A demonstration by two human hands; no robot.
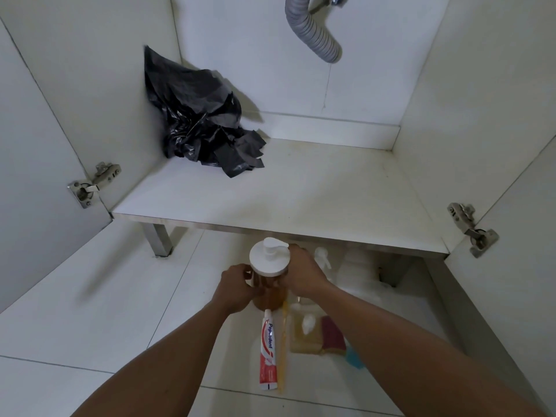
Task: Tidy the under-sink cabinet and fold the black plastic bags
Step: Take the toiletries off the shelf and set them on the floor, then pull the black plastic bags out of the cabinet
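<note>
At the far left a metal door hinge (93, 183) sits on the open white door. The heap of crumpled black plastic bags (201, 121) lies in the back left corner of the white cabinet shelf (301, 191), above and well apart from both my grips, untouched. Lower down, over the pale tiled floor (90, 311), my left grip (237, 288) curls round the left side of a clear round pump bottle (269, 260) of amber liquid with a white lid. A red and white toothpaste tube (268, 353) lies just below it. My right grip (304, 273) clasps the bottle's right side. Yellow and maroon sponges (319, 335) lie beside the tube. A grey ribbed drain hose (313, 31) hangs above
</note>
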